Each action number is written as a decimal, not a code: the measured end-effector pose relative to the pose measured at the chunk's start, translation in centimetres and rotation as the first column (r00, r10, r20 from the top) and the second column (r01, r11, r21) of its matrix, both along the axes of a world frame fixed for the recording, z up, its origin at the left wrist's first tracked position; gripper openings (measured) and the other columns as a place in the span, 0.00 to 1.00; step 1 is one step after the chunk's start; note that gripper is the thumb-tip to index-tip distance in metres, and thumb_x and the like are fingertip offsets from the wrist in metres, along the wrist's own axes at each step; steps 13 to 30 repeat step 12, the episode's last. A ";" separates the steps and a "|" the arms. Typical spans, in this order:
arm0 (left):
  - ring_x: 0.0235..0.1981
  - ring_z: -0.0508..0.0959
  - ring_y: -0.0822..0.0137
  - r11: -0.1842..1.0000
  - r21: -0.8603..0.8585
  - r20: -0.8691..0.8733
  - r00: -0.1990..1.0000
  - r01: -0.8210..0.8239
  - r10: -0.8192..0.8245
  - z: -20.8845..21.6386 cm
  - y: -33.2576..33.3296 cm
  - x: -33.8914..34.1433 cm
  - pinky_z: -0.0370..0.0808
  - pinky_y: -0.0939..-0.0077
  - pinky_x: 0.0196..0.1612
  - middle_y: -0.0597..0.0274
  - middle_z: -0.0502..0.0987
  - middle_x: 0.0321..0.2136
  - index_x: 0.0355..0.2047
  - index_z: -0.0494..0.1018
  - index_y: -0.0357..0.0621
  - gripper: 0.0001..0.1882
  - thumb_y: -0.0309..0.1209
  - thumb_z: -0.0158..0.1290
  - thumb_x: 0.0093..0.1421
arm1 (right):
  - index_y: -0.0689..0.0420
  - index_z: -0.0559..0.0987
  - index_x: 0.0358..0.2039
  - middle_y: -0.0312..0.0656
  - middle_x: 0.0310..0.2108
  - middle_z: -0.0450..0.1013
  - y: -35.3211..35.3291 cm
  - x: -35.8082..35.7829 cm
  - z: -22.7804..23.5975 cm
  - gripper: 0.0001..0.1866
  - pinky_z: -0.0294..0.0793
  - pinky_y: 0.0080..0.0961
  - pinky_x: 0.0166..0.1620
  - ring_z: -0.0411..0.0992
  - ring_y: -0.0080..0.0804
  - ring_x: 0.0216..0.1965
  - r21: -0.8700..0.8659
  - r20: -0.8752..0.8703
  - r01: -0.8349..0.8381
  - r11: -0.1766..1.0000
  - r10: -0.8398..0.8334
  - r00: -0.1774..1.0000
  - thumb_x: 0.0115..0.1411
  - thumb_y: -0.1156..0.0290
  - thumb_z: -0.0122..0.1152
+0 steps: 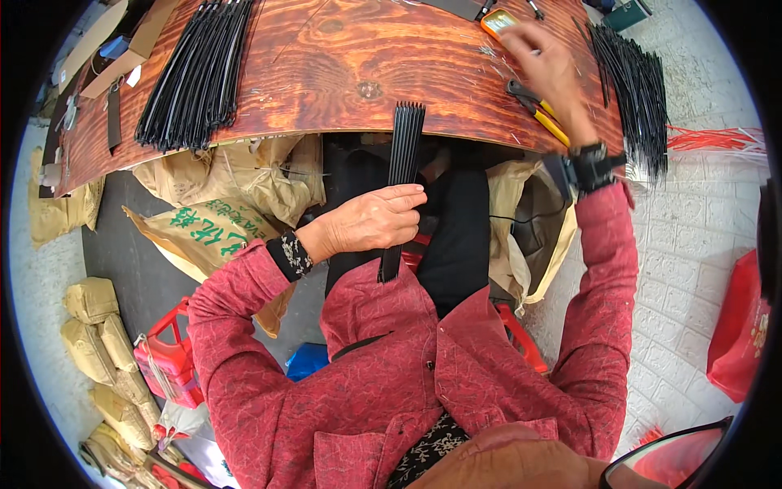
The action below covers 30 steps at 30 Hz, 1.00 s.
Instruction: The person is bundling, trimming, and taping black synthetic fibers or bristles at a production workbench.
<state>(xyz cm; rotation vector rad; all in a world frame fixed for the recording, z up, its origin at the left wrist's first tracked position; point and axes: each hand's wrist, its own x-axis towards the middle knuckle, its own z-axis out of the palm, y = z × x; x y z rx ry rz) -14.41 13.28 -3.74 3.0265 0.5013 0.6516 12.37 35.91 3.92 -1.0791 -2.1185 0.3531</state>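
My left hand [371, 220] is closed round the middle of a narrow bundle of thin black rods [405, 151]. It holds the bundle nearly upright in the picture, in front of the table's near edge, and the lower ends show below my fingers. At the far right of the table, my right hand [544, 61] is over the wood beside a small orange-rimmed box [498, 23]. Motion smears its fingers, so I cannot see whether they hold anything. Yellow-handled pliers [547, 118] lie just nearer to me than that hand.
Larger heaps of black rods lie on the wooden table [326, 73], one at the left [198, 77] and another at its right edge [631, 94]. An open cardboard box [130, 49] stands far left. Woven sacks [224, 187] are below the table; an open sack [529, 220] is near my legs.
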 end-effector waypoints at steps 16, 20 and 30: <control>0.53 0.74 0.59 1.000 -0.014 0.008 1.000 0.016 -0.016 -0.2 0.6 -1.0 0.69 0.62 0.65 0.65 0.75 0.34 0.25 0.74 0.45 0.06 0.29 0.53 0.45 | 0.60 0.82 0.38 0.42 0.33 0.77 -9.4 -5.6 -1.7 0.07 0.75 0.28 0.40 0.77 0.38 0.36 -0.057 0.146 -0.233 0.971 0.239 0.960 0.59 0.76 0.62; 0.53 0.74 0.59 1.000 -0.014 0.008 1.000 0.016 -0.016 -0.2 0.6 -1.0 0.69 0.62 0.65 0.65 0.75 0.34 0.25 0.74 0.45 0.06 0.29 0.53 0.45 | 0.60 0.82 0.38 0.42 0.33 0.77 -9.4 -5.6 -1.7 0.07 0.75 0.28 0.40 0.77 0.38 0.36 -0.057 0.146 -0.233 0.971 0.239 0.960 0.59 0.76 0.62; 0.53 0.74 0.59 1.000 -0.014 0.008 1.000 0.016 -0.016 -0.2 0.6 -1.0 0.69 0.62 0.65 0.65 0.75 0.34 0.25 0.74 0.45 0.06 0.29 0.53 0.45 | 0.60 0.82 0.38 0.42 0.33 0.77 -9.4 -5.6 -1.7 0.07 0.75 0.28 0.40 0.77 0.38 0.36 -0.057 0.146 -0.233 0.971 0.239 0.960 0.59 0.76 0.62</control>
